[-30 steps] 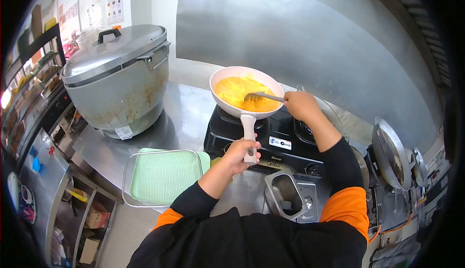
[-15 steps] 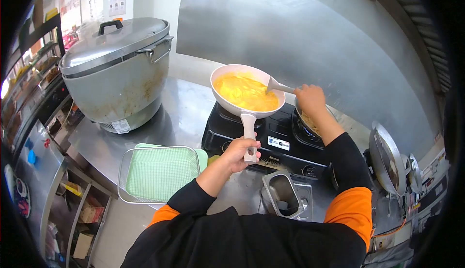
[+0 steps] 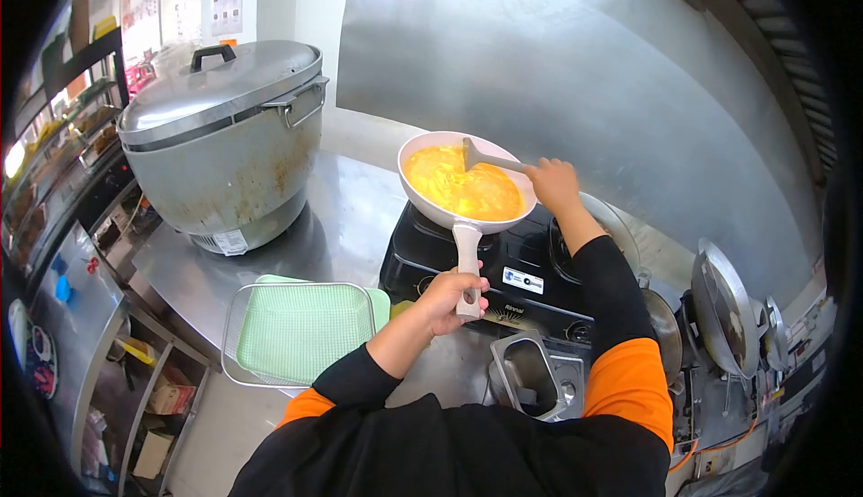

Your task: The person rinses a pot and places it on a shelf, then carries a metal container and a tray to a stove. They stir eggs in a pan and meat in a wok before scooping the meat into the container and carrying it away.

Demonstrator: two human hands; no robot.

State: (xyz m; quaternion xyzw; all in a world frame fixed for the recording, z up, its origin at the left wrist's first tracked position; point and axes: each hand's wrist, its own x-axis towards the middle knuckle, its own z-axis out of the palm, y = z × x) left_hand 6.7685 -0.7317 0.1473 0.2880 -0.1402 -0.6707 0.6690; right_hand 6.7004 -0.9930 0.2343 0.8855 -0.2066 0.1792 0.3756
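A pale pink frying pan (image 3: 414,199) is over the left burner of a black gas stove (image 3: 406,259). Yellow beaten egg (image 3: 458,193), partly set in folds, covers its base. My left hand (image 3: 444,301) is wrapped round the pan's handle, which points toward me. In my right hand (image 3: 553,182) is a grey spatula (image 3: 500,161); its blade dips into the egg near the far middle of the pan. My right forearm hides part of the second burner and the pan standing there.
A large lidded rice cooker (image 3: 225,155) stands at the left. Nearer me are a wire basket (image 3: 227,335) on a green tray (image 3: 382,308) and a steel container (image 3: 526,367). A wok (image 3: 726,308) and other pans stand at the right.
The spatula has swept leftward across the pan from its right edge, and my right hand moved left with it. More folds show in the egg. My left hand keeps its hold.
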